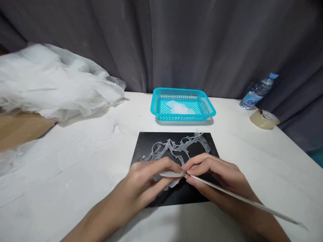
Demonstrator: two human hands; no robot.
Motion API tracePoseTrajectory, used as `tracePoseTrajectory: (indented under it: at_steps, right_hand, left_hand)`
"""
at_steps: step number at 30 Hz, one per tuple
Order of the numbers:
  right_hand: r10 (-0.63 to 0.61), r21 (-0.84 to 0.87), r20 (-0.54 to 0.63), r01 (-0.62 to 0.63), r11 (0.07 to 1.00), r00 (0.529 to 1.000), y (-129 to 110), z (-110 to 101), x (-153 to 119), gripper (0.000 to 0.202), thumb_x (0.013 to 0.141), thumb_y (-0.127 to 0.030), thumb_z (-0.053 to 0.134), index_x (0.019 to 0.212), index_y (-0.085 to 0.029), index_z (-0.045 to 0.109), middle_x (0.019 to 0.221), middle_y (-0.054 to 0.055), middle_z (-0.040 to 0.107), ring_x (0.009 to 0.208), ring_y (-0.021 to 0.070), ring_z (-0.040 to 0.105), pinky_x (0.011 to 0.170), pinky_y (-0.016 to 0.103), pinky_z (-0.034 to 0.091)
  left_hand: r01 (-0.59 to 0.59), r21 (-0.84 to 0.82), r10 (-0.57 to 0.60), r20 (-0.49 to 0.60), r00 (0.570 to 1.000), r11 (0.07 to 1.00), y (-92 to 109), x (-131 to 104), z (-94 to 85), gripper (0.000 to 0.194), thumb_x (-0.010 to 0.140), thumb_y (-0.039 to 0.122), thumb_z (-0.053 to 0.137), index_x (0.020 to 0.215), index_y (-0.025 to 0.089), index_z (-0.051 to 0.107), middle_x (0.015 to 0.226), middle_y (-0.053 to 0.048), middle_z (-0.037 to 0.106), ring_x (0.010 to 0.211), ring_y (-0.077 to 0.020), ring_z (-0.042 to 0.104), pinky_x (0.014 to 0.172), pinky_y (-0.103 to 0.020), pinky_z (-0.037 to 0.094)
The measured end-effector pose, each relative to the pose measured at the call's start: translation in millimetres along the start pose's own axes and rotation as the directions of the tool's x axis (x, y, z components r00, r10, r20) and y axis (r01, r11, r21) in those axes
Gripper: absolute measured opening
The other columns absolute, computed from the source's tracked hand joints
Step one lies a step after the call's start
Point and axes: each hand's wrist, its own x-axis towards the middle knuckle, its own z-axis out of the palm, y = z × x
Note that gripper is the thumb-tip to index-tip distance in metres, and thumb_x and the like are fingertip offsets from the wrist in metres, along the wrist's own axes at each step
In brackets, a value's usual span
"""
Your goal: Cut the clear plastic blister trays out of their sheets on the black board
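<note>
My left hand (157, 178) pinches a small translucent white piece (171, 174) between thumb and fingers. The piece looks like thin moulded plastic or silicone. In my right hand (214, 173) is a slim long tool with a pale handle (242, 198); its metal tip meets the piece's right edge, and its far end points to the lower right. Both hands are over a black mat (196, 198). A translucent cut-out sheet (166, 151), with openings and curved edges, lies on the mat just beyond my fingers. My fingers partly hide the piece and the tool's tip.
Beyond the mat stands a turquoise basket (185, 117) with white translucent pieces (180, 108) inside. A water bottle (258, 92) and a tape roll (264, 120) are at the right. White plastic bagging (55, 80) and a cardboard sheet (22, 129) occupy the left.
</note>
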Motion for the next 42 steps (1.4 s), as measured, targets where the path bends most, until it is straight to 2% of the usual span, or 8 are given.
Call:
tracePoseTrajectory:
  at_steps: [8, 12, 16, 20, 28, 32, 36, 42]
  right_hand:
    - [0.124, -0.101, -0.223, -0.15, 0.984, 0.967, 11, 3, 8, 0.009, 0.097, -0.017, 0.067, 0.1, -0.025, 0.069, 0.103, -0.001, 0.075, 0.091, 0.0126, 0.072, 0.083, 0.022, 0.057]
    - [0.103, -0.153, -0.196, -0.134, 0.979, 0.975, 18, 3, 13, 0.013, 0.096, -0.018, 0.066, 0.107, -0.024, 0.069, 0.101, 0.002, 0.075, 0.083, 0.0139, 0.072, 0.078, 0.024, 0.058]
    - [0.021, -0.208, -0.186, -0.06, 0.976, 0.982, 25, 3, 13, 0.011, 0.098, -0.021, 0.063, 0.099, -0.022, 0.074, 0.12, 0.008, 0.07, 0.087, 0.0166, 0.072, 0.08, 0.03, 0.06]
    - [0.048, -0.166, -0.175, -0.078, 0.983, 0.983, 34, 3, 11, 0.02, 0.102, -0.024, 0.059, 0.112, -0.02, 0.076, 0.125, 0.011, 0.064, 0.077, 0.0149, 0.07, 0.079, 0.034, 0.061]
    - [0.023, -0.431, -0.138, -0.081, 0.898, 0.99, 36, 2, 13, 0.037, 0.111, -0.027, 0.037, 0.118, -0.025, 0.074, 0.129, 0.01, 0.066, 0.128, 0.0292, 0.053, 0.111, 0.052, 0.043]
    - [0.023, -0.286, -0.189, -0.078, 0.955, 0.982, 34, 6, 15, 0.028, 0.111, -0.029, 0.039, 0.119, -0.021, 0.065, 0.117, 0.011, 0.065, 0.11, 0.0233, 0.063, 0.097, 0.04, 0.05]
    - [0.26, 0.003, -0.25, -0.268, 0.963, 0.933, 34, 5, 17, 0.025, 0.103, -0.045, 0.059, 0.106, -0.022, 0.069, 0.092, 0.005, 0.07, 0.079, 0.0189, 0.063, 0.07, 0.031, 0.046]
    - [0.443, 0.411, -0.198, -0.336, 0.848, 0.875, 30, 2, 22, 0.038, 0.091, -0.055, 0.075, 0.105, -0.02, 0.078, 0.091, 0.006, 0.077, 0.057, 0.0102, 0.038, 0.055, 0.026, 0.027]
  left_hand:
    - [0.247, -0.225, -0.257, -0.013, 0.966, 0.942, -3, 14, 9.8, 0.02, 0.093, 0.043, 0.076, 0.095, 0.024, 0.069, 0.079, 0.003, 0.08, 0.071, -0.013, 0.073, 0.067, -0.019, 0.054]
    - [0.33, -0.343, -0.343, 0.025, 0.939, 0.879, -8, 17, 11.7, 0.031, 0.088, 0.046, 0.08, 0.104, 0.022, 0.069, 0.082, -0.001, 0.082, 0.072, -0.017, 0.075, 0.064, -0.022, 0.057]
    - [0.329, -0.418, -0.354, 0.019, 0.935, 0.847, -13, 18, 13.5, 0.034, 0.084, 0.044, 0.084, 0.103, 0.019, 0.07, 0.081, -0.004, 0.082, 0.072, -0.0203, 0.077, 0.063, -0.025, 0.059]
    - [0.318, -0.494, -0.348, 0.032, 0.937, 0.809, -13, 19, 13.4, 0.032, 0.086, 0.04, 0.083, 0.107, 0.02, 0.068, 0.087, -0.007, 0.083, 0.081, -0.0241, 0.081, 0.068, -0.026, 0.061]
    - [0.324, -0.634, -0.337, 0.104, 0.936, 0.702, -10, 17, 6.2, 0.03, 0.095, 0.038, 0.073, 0.118, 0.021, 0.065, 0.104, -0.012, 0.084, 0.102, -0.0297, 0.08, 0.084, -0.035, 0.064]
    - [0.345, -0.691, -0.347, 0.144, 0.927, 0.634, -9, 15, 2.4, 0.03, 0.096, 0.037, 0.072, 0.121, 0.022, 0.065, 0.112, -0.013, 0.082, 0.112, -0.0316, 0.077, 0.093, -0.04, 0.062]
    - [0.347, -0.755, -0.382, 0.139, 0.914, 0.556, -7, 15, 1.4, 0.03, 0.099, 0.036, 0.069, 0.124, 0.02, 0.065, 0.119, -0.015, 0.08, 0.114, -0.0309, 0.076, 0.096, -0.04, 0.061]
    - [0.306, -0.86, -0.441, 0.107, 0.891, 0.409, -2, 19, -0.2, 0.033, 0.099, 0.029, 0.065, 0.128, 0.013, 0.068, 0.121, -0.02, 0.078, 0.116, -0.0351, 0.075, 0.101, -0.047, 0.061]
